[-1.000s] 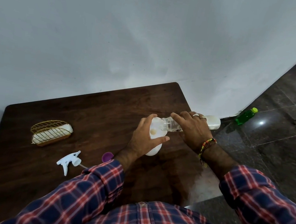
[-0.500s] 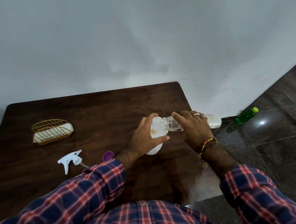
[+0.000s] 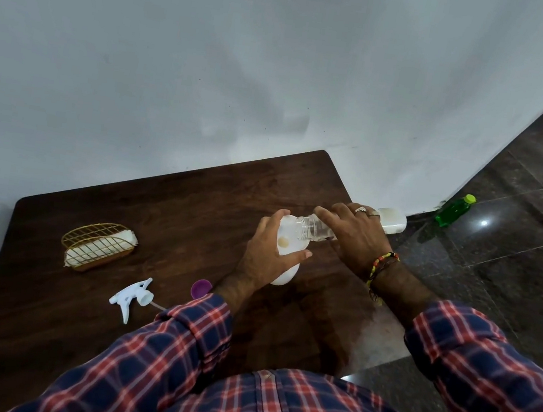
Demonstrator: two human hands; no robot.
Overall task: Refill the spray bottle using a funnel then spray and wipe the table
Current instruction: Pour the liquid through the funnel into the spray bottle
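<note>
My left hand grips a white funnel that sits on the white spray bottle standing on the dark wooden table. My right hand holds a clear refill bottle tipped on its side, its open threaded mouth resting in the funnel's bowl. The refill bottle's white bottom end sticks out past my fingers. The white trigger spray head lies detached on the table to the left, with a purple cap beside my left sleeve.
A gold wire basket with a white cloth in it stands at the table's left. The table's right edge runs just under my right forearm. A green bottle stands on the dark tiled floor by the wall.
</note>
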